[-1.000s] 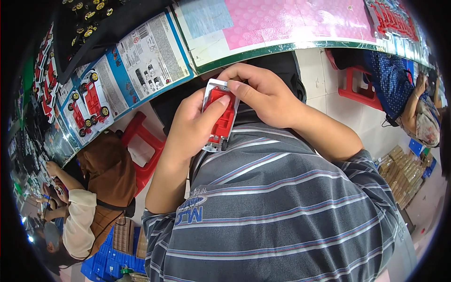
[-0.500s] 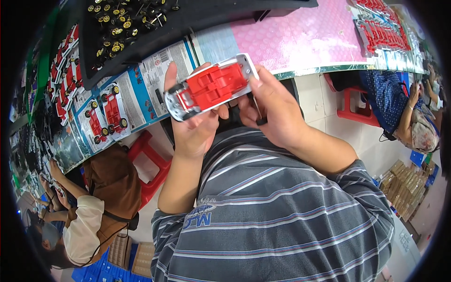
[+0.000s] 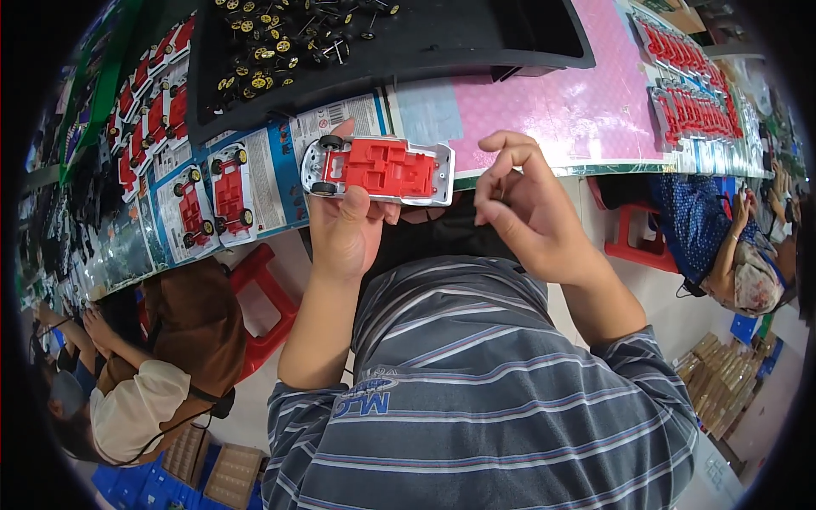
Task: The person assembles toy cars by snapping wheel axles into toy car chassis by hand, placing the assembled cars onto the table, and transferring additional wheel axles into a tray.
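A toy car (image 3: 387, 170) lies upside down in my left hand (image 3: 344, 234), its red underside facing up inside a white body shell. My left thumb presses on its near edge, and other fingers reach beneath and behind it. At the car's left end sit two black wheels (image 3: 324, 188); no wheels show at its right end. My right hand (image 3: 535, 208) hovers to the right of the car, apart from it. Its fingers are bent but spread from the thumb, and I see nothing held between them.
A black tray (image 3: 476, 76) with several wheel-and-axle pieces (image 3: 259, 81) stands at the back. Two wheeled toy cars (image 3: 229, 195) lie left on the table; more cars (image 3: 153, 119) are stacked beyond. Red-and-white parts (image 3: 693, 110) line the far right. Co-workers sit on both sides.
My right hand has let go of the car and moved right; a dark wheel piece beside it no longer shows. The car has turned from tilted to nearly level in my left hand.
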A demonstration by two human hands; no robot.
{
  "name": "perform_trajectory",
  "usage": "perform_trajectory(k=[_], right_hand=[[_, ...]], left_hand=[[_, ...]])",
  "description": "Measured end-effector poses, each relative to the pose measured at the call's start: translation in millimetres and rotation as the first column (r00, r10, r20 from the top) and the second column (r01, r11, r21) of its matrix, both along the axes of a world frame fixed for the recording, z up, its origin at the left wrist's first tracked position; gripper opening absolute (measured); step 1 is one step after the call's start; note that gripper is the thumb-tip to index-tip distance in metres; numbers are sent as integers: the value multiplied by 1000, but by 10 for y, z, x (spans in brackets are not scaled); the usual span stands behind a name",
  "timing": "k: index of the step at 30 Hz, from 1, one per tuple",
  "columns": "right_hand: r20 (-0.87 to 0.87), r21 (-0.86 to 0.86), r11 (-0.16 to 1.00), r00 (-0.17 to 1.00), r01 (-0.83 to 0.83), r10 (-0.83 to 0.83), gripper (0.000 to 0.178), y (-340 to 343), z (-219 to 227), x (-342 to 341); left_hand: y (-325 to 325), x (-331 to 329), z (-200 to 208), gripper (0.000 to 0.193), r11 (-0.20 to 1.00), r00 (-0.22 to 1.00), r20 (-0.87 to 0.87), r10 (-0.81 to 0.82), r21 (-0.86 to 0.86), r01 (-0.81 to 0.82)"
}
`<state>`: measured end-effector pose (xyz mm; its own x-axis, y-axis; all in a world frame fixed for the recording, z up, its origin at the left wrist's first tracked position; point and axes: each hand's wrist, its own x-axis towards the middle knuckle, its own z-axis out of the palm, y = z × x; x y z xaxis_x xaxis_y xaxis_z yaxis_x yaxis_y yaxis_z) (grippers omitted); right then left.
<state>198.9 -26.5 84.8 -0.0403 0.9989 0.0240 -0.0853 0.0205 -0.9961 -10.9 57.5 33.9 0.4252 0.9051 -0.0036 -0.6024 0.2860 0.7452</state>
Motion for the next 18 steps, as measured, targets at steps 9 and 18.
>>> perform_trajectory(k=[9, 18], right_hand=[[281, 254, 965, 950, 66, -139, 68, 222, 142, -70], [513, 292, 955, 852, -52, -110, 79, 284, 106, -215]], left_hand=[[-103, -17, 13, 89, 1000, 998, -62, -1, -12, 0], [-121, -32, 14, 90, 999, 993, -114, 38, 12, -37]])
